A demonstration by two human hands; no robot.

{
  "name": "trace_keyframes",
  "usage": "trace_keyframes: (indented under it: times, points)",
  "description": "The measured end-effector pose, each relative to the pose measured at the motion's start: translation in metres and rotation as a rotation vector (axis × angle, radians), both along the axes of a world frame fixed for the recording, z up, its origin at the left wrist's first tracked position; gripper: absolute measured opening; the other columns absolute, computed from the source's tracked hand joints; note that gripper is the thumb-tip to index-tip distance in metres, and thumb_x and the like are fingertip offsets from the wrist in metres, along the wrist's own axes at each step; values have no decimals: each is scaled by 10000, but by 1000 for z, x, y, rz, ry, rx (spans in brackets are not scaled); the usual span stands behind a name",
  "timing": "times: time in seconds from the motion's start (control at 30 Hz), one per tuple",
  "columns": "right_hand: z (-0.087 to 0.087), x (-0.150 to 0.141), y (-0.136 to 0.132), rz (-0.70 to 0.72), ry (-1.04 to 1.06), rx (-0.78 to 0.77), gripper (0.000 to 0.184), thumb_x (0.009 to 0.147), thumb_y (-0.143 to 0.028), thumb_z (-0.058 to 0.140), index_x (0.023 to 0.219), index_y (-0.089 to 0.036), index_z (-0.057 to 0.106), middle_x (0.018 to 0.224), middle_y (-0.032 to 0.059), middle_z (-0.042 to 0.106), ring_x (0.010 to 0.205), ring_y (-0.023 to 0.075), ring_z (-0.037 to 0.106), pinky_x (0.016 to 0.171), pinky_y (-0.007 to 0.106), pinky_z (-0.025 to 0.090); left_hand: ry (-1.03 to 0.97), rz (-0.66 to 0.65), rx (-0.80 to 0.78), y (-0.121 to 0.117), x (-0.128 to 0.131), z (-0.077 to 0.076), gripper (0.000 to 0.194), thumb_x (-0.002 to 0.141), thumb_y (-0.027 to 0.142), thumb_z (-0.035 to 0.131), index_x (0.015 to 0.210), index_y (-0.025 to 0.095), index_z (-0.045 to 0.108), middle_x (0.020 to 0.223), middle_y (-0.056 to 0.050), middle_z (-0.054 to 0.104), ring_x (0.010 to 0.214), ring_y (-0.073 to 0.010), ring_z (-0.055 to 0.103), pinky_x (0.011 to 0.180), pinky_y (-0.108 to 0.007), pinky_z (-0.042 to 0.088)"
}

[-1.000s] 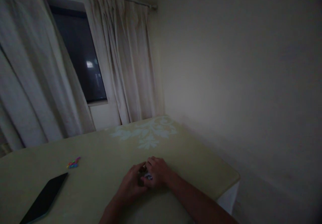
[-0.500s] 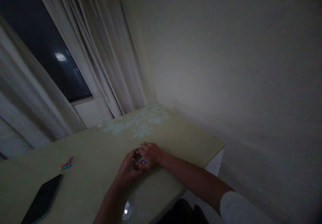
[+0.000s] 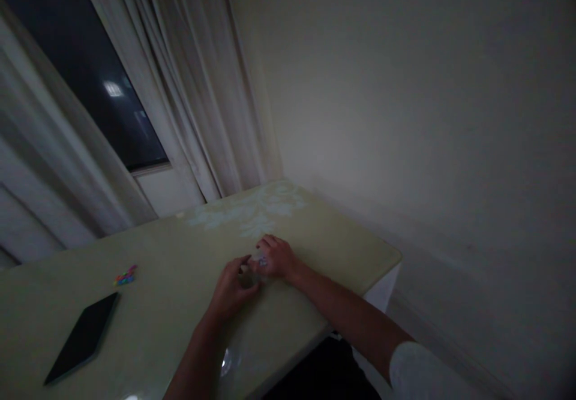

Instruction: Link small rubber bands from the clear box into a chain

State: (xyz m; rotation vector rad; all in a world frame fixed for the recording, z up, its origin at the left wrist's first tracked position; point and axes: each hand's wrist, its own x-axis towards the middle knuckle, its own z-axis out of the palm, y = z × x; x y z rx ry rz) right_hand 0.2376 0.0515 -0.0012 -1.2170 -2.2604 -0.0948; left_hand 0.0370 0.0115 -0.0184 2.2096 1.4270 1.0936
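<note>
My left hand [image 3: 234,289] rests low over the table, its thumb and fingers curved and apart. The gap between them looks pale, and I cannot make out whether anything clear is inside it. Opposite it, my right hand [image 3: 278,258] is closed on a small pale item with bluish-purple print [image 3: 262,261], most of which the fingers and palm hide. The item's exact kind is too dim and small to tell.
The hands work above a glossy yellowish table [image 3: 175,292] with a pale floral pattern [image 3: 256,211]. At left lie a dark flat tablet-like slab [image 3: 83,340] and a cluster of small colourful pieces [image 3: 125,276]. Curtains [image 3: 202,88] and a wall [image 3: 382,118] stand behind.
My hands have drawn slightly apart, and the gap between left thumb and fingers has widened. The right hand has shifted a little up and right. The view has tilted slightly.
</note>
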Motion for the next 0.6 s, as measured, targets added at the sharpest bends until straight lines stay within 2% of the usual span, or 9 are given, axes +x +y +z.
trace_keyframes:
  times: [0.07,0.13,0.27,0.37,0.47,0.53,0.6]
  points:
    - [-1,11,9,-107,47,-10,454,1016,-558,567,1205,-151,637,1196,153,668,1117,282,615,989,419,494,0,34,5,2,-2,-3,644,686,418,789,1264,161,667,1192,-150,738,944,-291,700,910,-470,575]
    - [-5,23,18,-201,72,-34,423,1041,-513,547,1181,-128,652,1194,191,661,1131,321,602,1002,478,476,-3,74,4,4,-5,-6,639,721,430,768,1284,156,644,1220,-163,719,940,-287,702,903,-476,579]
    - [-17,34,26,-252,72,-94,269,1036,-341,584,1133,-112,688,1145,211,677,1134,339,609,995,498,468,-14,134,-8,9,-11,-12,689,779,469,744,1364,149,569,1239,-178,690,966,-289,725,842,-449,605]
    - [-19,26,22,-200,72,-100,295,1056,-311,554,1267,-128,648,1242,196,664,1184,315,597,1027,474,460,-21,170,0,12,-17,-14,699,809,474,722,1403,158,531,1223,-162,665,913,-272,735,757,-420,622]
    - [-16,9,11,-63,48,-93,334,1068,-360,554,1330,-164,618,1305,152,658,1227,283,580,1057,431,457,-14,201,42,15,-22,-13,644,846,415,674,1423,170,528,1219,-144,611,867,-253,717,723,-421,626]
    - [-15,-1,3,47,16,-97,343,1044,-397,608,1307,-179,633,1268,126,676,1202,268,594,1045,404,469,1,190,77,17,-23,-11,600,873,321,621,1451,198,520,1223,-125,595,889,-240,704,760,-418,629]
    - [-16,-8,-2,137,-16,-105,378,1006,-430,668,1278,-167,646,1224,130,686,1157,272,615,1016,401,488,23,162,115,19,-22,-10,592,872,205,569,1462,230,526,1250,-114,591,1001,-244,689,871,-429,617]
